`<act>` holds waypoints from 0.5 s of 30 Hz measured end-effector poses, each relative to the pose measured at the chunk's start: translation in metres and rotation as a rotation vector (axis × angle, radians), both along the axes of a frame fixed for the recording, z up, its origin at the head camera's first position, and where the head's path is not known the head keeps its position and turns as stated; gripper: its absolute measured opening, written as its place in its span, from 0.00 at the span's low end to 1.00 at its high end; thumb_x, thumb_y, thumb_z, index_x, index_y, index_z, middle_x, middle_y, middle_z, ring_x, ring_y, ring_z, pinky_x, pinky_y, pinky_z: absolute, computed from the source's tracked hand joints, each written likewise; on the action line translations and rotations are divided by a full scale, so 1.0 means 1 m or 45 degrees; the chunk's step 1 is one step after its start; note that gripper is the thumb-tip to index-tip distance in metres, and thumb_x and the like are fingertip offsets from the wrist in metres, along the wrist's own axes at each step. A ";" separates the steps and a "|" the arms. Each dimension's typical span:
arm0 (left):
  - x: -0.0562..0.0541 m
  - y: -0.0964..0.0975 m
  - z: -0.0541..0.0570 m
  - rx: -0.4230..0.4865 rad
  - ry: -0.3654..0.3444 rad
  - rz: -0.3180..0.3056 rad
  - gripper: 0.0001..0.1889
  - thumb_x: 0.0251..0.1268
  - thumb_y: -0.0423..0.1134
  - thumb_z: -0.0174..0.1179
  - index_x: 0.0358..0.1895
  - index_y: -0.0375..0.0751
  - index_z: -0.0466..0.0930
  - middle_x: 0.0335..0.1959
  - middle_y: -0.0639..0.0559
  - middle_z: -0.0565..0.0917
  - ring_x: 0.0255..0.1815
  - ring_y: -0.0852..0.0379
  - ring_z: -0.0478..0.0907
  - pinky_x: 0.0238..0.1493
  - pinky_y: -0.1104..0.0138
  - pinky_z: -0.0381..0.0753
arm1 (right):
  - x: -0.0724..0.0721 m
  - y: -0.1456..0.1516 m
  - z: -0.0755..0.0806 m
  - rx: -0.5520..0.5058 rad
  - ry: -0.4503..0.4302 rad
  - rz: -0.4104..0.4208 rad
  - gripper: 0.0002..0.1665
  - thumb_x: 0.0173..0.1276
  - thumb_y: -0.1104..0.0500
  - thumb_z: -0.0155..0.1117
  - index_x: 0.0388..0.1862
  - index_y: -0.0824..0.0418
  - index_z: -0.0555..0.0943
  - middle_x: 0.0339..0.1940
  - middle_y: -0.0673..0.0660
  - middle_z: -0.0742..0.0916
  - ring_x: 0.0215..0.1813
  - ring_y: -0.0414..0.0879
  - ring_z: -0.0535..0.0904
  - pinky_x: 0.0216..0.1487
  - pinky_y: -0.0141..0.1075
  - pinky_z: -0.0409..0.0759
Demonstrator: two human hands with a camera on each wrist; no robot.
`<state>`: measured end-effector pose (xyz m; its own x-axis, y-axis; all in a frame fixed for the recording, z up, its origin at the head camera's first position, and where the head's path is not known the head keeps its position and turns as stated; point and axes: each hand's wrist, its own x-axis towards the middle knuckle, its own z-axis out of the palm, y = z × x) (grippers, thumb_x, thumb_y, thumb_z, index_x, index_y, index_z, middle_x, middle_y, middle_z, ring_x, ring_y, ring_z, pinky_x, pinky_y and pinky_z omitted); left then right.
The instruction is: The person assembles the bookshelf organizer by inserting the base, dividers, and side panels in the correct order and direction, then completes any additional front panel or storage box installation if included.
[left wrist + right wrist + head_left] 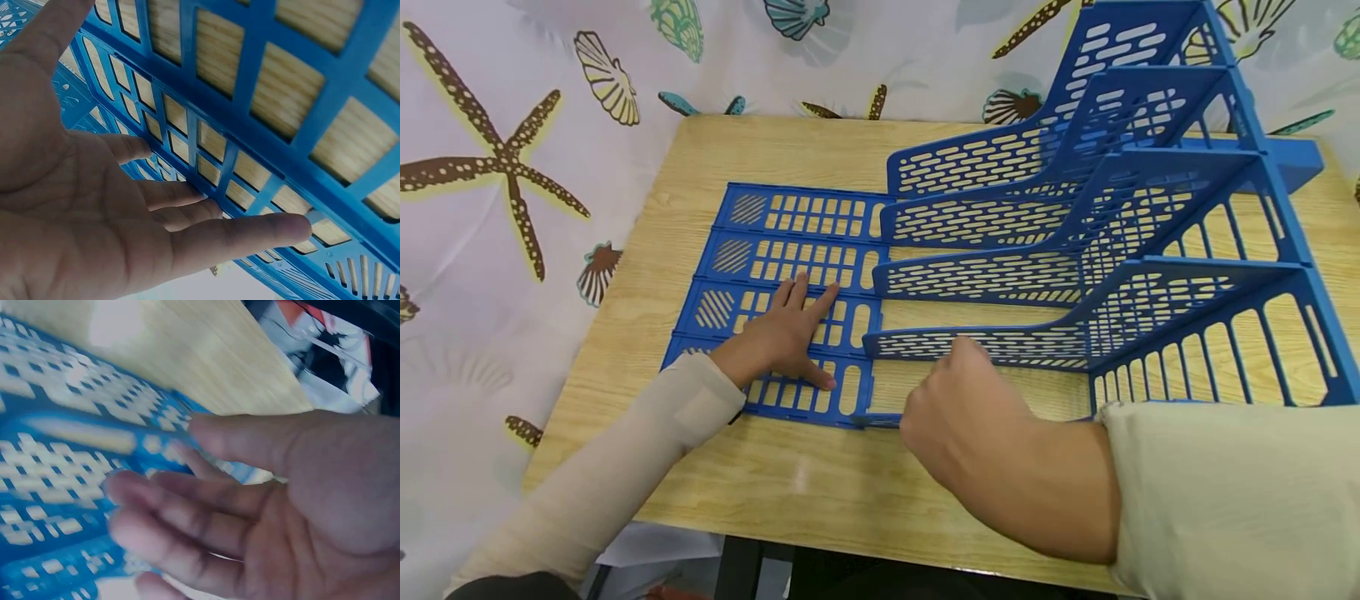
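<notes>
A blue plastic file rack lies on the table with its upright dividers in a row and slotted walls rising at the right. Joined to its left side is a flat blue grid base of several strips. My left hand rests on that base, fingers spread; its palm and straight fingers show over the grid in the left wrist view. In front of the nearest divider hovers my right hand, blurred. The right wrist view shows its fingers loosely bent, with nothing between thumb and fingertips.
The wood-grain table carries the rack, and its near edge runs along the bottom. Behind and to the left hangs a white cloth printed with shells and starfish. A blue block-shaped part sits at the back right.
</notes>
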<state>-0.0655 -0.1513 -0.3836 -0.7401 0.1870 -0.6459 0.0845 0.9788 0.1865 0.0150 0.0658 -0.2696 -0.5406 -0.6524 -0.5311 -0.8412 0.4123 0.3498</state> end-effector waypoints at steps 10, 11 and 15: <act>0.002 -0.002 0.002 -0.013 0.029 0.106 0.68 0.46 0.59 0.78 0.82 0.55 0.33 0.82 0.33 0.28 0.81 0.28 0.25 0.70 0.32 0.62 | -0.002 0.002 -0.024 0.089 -0.024 0.015 0.12 0.67 0.58 0.63 0.22 0.52 0.80 0.19 0.46 0.76 0.24 0.42 0.65 0.31 0.40 0.65; 0.003 -0.003 0.002 -0.016 0.027 0.112 0.68 0.46 0.59 0.78 0.82 0.55 0.33 0.82 0.33 0.28 0.81 0.28 0.26 0.70 0.32 0.63 | -0.003 0.002 -0.021 0.080 -0.027 0.012 0.13 0.67 0.58 0.63 0.21 0.52 0.80 0.18 0.45 0.75 0.23 0.41 0.64 0.30 0.39 0.63; 0.003 -0.006 0.001 -0.024 0.015 0.132 0.68 0.45 0.60 0.77 0.82 0.57 0.33 0.82 0.35 0.28 0.82 0.29 0.25 0.68 0.29 0.62 | -0.011 0.003 0.015 -0.016 -0.050 -0.022 0.06 0.66 0.55 0.66 0.28 0.51 0.84 0.21 0.46 0.81 0.26 0.41 0.72 0.33 0.37 0.71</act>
